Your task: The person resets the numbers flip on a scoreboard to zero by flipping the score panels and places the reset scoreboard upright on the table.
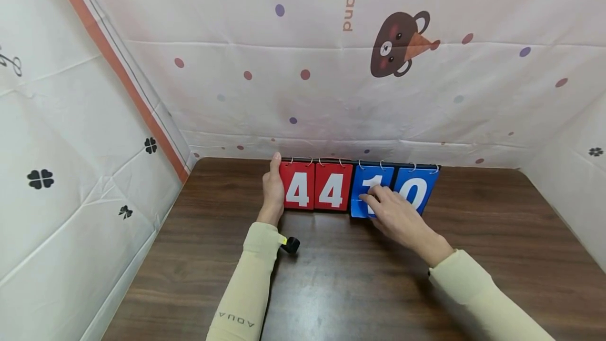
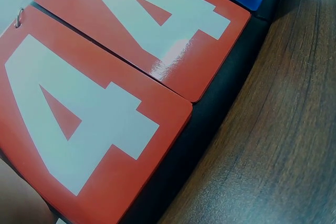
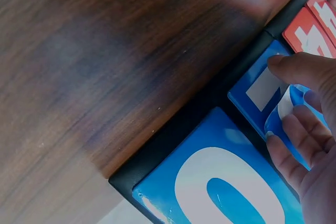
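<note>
A flip scoreboard with a black base stands at the table's back, showing two red 4 cards and blue cards reading 1 and 0. My left hand grips its left end, thumb up along the edge; the left wrist view catches only a bit of that hand. At the blue 1 card, my right hand holds a card bent away from the stack. In the right wrist view, the thumb and curled fingers surround this bent blue card, with another blue card behind it. The blue 0 card hangs flat.
The scoreboard rests on a dark wood-grain table. Behind it hangs a pale printed cloth with dots and a bear, and similar cloth covers the left side. A small black device sits at my left wrist.
</note>
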Demonstrator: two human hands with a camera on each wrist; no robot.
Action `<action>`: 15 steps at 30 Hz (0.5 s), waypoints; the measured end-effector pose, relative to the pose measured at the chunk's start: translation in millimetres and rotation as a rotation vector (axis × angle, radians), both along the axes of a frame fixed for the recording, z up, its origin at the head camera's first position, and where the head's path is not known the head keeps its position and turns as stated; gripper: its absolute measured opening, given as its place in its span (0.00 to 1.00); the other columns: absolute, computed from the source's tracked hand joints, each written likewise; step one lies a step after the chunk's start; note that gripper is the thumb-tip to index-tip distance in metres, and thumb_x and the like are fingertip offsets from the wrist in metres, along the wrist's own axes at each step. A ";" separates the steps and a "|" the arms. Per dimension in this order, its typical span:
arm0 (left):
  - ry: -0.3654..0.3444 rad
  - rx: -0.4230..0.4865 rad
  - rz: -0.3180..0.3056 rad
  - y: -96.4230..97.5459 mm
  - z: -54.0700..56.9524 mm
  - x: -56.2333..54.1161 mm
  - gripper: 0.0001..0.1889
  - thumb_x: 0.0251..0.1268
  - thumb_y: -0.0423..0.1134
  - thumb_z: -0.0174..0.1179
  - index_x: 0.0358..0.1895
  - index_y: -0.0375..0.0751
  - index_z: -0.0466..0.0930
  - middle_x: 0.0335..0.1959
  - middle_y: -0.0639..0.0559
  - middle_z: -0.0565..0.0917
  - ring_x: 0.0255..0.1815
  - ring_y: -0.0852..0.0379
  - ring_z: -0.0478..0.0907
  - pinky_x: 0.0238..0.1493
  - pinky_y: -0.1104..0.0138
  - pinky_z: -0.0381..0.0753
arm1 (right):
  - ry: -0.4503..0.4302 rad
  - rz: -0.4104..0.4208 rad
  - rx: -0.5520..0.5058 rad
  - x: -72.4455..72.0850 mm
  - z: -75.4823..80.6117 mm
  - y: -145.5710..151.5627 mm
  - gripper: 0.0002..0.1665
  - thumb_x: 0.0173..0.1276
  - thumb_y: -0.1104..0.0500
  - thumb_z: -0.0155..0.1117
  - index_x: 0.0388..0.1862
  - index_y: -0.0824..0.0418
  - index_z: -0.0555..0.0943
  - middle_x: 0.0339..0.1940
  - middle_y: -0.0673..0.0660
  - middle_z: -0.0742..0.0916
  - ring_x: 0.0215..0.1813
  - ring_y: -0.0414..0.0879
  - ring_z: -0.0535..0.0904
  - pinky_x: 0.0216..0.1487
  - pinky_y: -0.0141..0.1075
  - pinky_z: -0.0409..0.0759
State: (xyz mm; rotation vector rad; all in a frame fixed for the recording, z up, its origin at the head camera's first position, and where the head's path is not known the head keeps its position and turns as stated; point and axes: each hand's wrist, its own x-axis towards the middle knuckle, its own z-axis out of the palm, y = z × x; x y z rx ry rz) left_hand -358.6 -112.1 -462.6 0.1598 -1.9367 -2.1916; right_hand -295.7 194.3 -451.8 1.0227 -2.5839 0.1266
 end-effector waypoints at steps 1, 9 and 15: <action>-0.001 0.000 0.000 -0.1 0.0 0.2 0.34 0.75 0.73 0.47 0.51 0.44 0.80 0.48 0.48 0.84 0.47 0.54 0.80 0.53 0.58 0.77 | -0.004 -0.001 0.000 0.1 0.1 -0.2 0.40 0.52 0.65 0.88 0.64 0.63 0.80 0.54 0.64 0.83 0.54 0.57 0.81 0.52 0.51 0.86; -0.004 -0.006 0.000 0.2 0.4 1.1 0.33 0.75 0.73 0.47 0.52 0.44 0.79 0.48 0.48 0.84 0.47 0.54 0.81 0.52 0.59 0.78 | -0.019 0.004 -0.015 0.7 -1.5 0.9 0.38 0.55 0.64 0.87 0.65 0.63 0.81 0.55 0.63 0.82 0.55 0.56 0.81 0.54 0.51 0.85; -0.003 -0.003 0.000 0.4 -0.1 0.8 0.33 0.75 0.73 0.47 0.49 0.46 0.80 0.45 0.50 0.84 0.45 0.55 0.81 0.50 0.60 0.78 | 0.016 0.011 -0.033 0.8 -3.3 0.1 0.36 0.56 0.66 0.85 0.63 0.64 0.81 0.53 0.63 0.82 0.51 0.55 0.80 0.51 0.50 0.86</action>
